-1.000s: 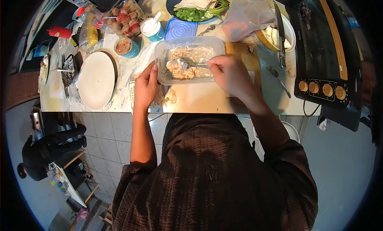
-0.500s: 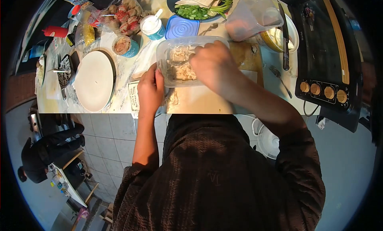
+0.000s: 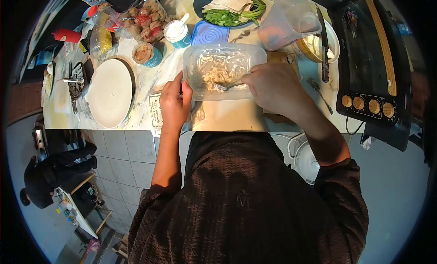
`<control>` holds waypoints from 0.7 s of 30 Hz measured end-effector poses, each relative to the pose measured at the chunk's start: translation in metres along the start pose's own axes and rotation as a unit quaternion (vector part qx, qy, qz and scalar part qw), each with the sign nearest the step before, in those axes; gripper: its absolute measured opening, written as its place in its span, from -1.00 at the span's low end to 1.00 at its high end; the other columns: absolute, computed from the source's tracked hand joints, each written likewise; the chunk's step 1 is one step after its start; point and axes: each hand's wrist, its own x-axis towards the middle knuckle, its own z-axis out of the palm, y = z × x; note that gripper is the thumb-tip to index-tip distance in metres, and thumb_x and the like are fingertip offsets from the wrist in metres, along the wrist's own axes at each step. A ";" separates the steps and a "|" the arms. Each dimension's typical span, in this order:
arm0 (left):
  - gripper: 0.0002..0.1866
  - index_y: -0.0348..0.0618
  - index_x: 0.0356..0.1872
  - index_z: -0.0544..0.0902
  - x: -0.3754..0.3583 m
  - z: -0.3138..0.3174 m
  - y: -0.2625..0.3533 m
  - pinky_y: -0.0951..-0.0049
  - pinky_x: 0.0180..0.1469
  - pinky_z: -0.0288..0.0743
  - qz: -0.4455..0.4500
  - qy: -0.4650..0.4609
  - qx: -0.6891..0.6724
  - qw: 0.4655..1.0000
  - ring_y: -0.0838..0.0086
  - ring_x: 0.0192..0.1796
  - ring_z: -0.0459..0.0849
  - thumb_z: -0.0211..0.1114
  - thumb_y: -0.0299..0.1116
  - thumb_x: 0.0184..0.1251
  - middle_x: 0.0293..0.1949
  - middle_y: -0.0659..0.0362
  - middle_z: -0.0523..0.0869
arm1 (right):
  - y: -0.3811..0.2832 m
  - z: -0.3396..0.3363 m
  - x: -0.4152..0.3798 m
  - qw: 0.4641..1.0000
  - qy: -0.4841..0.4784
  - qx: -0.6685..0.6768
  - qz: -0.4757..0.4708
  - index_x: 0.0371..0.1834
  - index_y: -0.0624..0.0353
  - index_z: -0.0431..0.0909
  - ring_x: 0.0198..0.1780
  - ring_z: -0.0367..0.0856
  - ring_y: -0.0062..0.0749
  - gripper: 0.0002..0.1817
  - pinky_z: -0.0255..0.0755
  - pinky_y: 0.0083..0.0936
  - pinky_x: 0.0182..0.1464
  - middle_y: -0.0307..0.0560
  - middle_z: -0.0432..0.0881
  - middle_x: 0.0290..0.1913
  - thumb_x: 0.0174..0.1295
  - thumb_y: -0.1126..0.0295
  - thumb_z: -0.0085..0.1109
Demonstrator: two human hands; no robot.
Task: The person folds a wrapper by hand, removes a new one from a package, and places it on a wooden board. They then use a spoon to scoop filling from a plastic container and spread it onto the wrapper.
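Observation:
A clear plastic container (image 3: 249,93) with a pale, shredded-looking creamy mix (image 3: 216,75) in its bottom sits on the board. My left hand (image 3: 174,100) grips its left wall, thumb at the rim. In my right hand (image 3: 275,88), above the container's right side, is a metal fork (image 3: 232,86) whose head rests in the mix; its tines are partly covered. Left of the container are an opened tub of pinkish-brown food (image 3: 144,54) and a tub of white cream (image 3: 176,34) with a white handle sticking out. A blue lid (image 3: 210,34) lies behind.
A white plate (image 3: 109,93) stands at left. Behind are a bag of reddish-brown round food (image 3: 143,18), a dark plate of greens (image 3: 223,19) and a plastic jug (image 3: 287,25). A knife (image 3: 325,59) lies across a bowl (image 3: 334,41), near another fork (image 3: 320,95) and a toaster oven (image 3: 368,68). Another person (image 3: 50,177) stands far left.
My right hand has moved right and toward me with the fork, from over the mix to the container's right side. The container has shifted slightly right; my left hand stays on it.

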 end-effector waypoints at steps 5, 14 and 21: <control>-0.70 -0.33 0.01 0.64 -0.001 0.004 0.002 0.32 -0.42 0.50 -0.010 0.008 -0.001 1.000 0.24 -0.48 0.60 0.21 -0.50 0.27 -0.49 -0.04 0.63 | -0.012 0.003 0.002 0.996 0.079 0.033 0.004 -0.51 0.11 0.62 -0.38 0.61 -0.03 -0.89 0.46 -0.12 -0.35 -0.04 0.59 -0.51 0.07 0.42 0.10; -0.70 -0.35 0.01 0.64 -0.001 0.006 0.001 0.32 -0.44 0.49 -0.015 0.006 -0.016 1.000 0.24 -0.50 0.58 0.21 -0.51 0.26 -0.51 -0.03 0.61 | -0.021 0.019 0.004 0.984 0.171 0.036 0.024 -0.52 0.09 0.63 -0.44 0.61 -0.07 -0.94 0.47 -0.15 -0.37 -0.05 0.56 -0.57 0.03 0.42 0.17; -0.71 -0.33 0.00 0.64 -0.003 0.010 0.004 0.32 -0.41 0.49 -0.029 0.013 -0.011 0.999 0.24 -0.46 0.59 0.20 -0.49 0.28 -0.49 -0.04 0.61 | -0.011 0.035 0.006 0.981 0.175 0.078 -0.039 -0.39 0.02 0.72 -0.43 0.63 -0.09 -0.87 0.49 -0.19 -0.35 -0.07 0.62 -0.52 0.04 0.41 0.18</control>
